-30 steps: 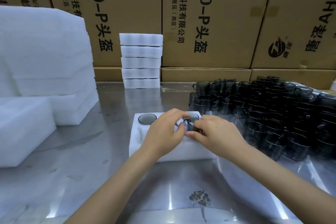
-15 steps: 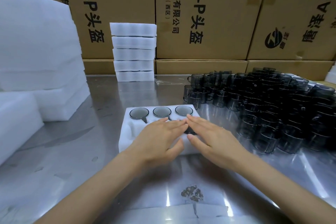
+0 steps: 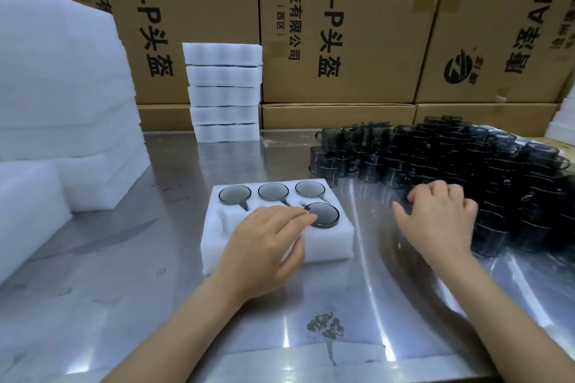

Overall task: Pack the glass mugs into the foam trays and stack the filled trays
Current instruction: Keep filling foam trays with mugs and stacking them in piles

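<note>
**Filling the front row: fourth mug seated, right hand off for the next**

Sitting in the foam tray (image 3: pixel 339 242) are four smoked-glass mugs: three along its far row and a fourth mug (image 3: pixel 322 214) in the front-right pocket, its rim a little proud of the foam. Half a second ago both hands lay flat over that pocket, pressing it home; a second ago they were lowering it in. Now they have parted. The left hand (image 3: pixel 264 246) rests on the tray's near half, fingers relaxed and extended, fingertips touching the fourth mug's left edge and gripping nothing. What shows of the front-left pocket is empty; the front-middle one is hidden under the hand.

Right of the tray, the right hand (image 3: pixel 441 221) has reached the loose mug pile (image 3: pixel 466 165), fingers curled down over the nearest mugs; whether it has closed on one I cannot tell.

Behind the tray stands a stack of filled trays (image 3: pixel 222 92) against the cardboard cartons (image 3: pixel 342 25); left of it, blank foam sheets (image 3: pixel 62 87) are heaped. Judging by this, two pockets remain before the tray joins that stack
</note>
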Action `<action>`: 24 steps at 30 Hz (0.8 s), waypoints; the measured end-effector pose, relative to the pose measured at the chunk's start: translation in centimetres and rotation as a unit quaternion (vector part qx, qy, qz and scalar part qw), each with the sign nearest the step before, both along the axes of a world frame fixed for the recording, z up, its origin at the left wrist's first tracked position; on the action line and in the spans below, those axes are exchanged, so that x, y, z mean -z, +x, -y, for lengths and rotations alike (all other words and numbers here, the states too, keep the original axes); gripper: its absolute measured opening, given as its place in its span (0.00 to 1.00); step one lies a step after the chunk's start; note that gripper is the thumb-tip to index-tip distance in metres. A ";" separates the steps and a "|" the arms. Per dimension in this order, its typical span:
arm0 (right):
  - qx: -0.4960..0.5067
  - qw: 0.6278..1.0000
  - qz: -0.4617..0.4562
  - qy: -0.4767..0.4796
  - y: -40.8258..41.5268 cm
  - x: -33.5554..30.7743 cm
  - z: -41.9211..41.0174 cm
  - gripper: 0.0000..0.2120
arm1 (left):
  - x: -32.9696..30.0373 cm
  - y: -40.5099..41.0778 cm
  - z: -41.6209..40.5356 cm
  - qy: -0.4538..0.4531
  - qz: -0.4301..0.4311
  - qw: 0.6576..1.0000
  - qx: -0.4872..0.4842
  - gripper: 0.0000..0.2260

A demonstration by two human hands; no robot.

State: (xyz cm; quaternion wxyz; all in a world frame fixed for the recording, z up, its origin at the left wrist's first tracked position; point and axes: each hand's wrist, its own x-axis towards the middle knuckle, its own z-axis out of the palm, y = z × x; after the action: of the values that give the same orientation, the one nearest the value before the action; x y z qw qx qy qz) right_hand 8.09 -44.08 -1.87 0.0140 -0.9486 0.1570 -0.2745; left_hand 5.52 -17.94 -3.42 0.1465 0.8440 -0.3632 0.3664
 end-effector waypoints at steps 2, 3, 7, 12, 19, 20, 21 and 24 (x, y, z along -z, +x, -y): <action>0.017 0.999 -0.031 -0.005 0.0 0.1 0.3 0.17 | -0.2 0.0 -0.1 -0.018 0.019 1.000 -0.002 0.13; 0.010 0.999 -0.034 -0.005 0.0 0.0 0.4 0.15 | -0.3 0.0 -0.1 -0.030 0.029 0.999 -0.003 0.13; -0.065 0.997 0.015 0.046 -0.3 -0.8 0.3 0.07 | -0.6 -0.4 -0.2 -0.158 0.011 0.987 -0.008 0.14; -0.291 0.943 0.092 0.135 -1.1 -3.2 -2.2 0.01 | -1.2 -0.9 -0.8 -0.393 -0.050 0.918 -0.014 0.17; -0.496 0.844 0.048 0.200 -1.8 -4.1 -8.7 0.04 | -1.6 -1.3 -1.4 -0.454 -0.066 0.888 -0.039 0.17; -0.503 0.840 0.031 0.202 -1.6 -3.8 -9.3 0.04 | -1.5 -1.3 -1.4 -0.448 -0.068 0.891 -0.040 0.17; -0.506 0.838 0.017 0.203 -1.5 -3.6 -9.7 0.04 | -1.5 -1.4 -1.5 -0.442 -0.068 0.893 -0.040 0.17; -0.510 0.835 -0.013 0.205 -1.1 -3.0 -10.5 0.04 | -1.3 -1.3 -1.7 -0.433 -0.065 0.898 -0.042 0.16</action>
State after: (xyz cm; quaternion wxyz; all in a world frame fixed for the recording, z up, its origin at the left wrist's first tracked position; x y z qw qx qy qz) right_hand 6.95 -33.54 1.13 0.3440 -0.8734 -0.2958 -0.1772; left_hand 4.21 -16.24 -2.09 0.5053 0.7337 -0.1229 0.4375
